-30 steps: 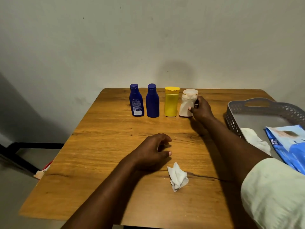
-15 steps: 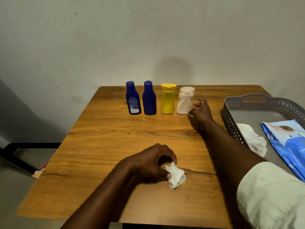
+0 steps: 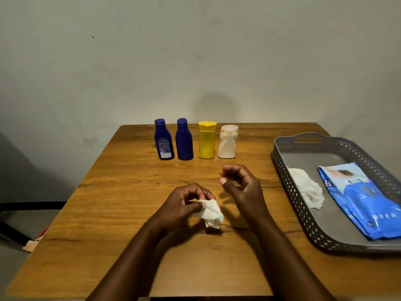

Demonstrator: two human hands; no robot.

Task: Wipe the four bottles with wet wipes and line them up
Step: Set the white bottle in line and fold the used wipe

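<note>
white wet wipe (image 3: 211, 211) pinched in left hand (image 3: 184, 204) fingers, lifted just off the worktop (image 3: 108, 203). right hand (image 3: 240, 183) beside it, loosely curled, empty. four bottles (image 3: 196, 140) upright in a row, beyond both hands. gray tray (image 3: 303, 224) lies right, nearer the right hand.

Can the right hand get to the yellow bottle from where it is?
Probably yes. The right hand holds nothing and hangs over bare table just in front of the row. The yellow bottle stands upright between a blue bottle and the white bottle, with only small gaps beside it.
</note>
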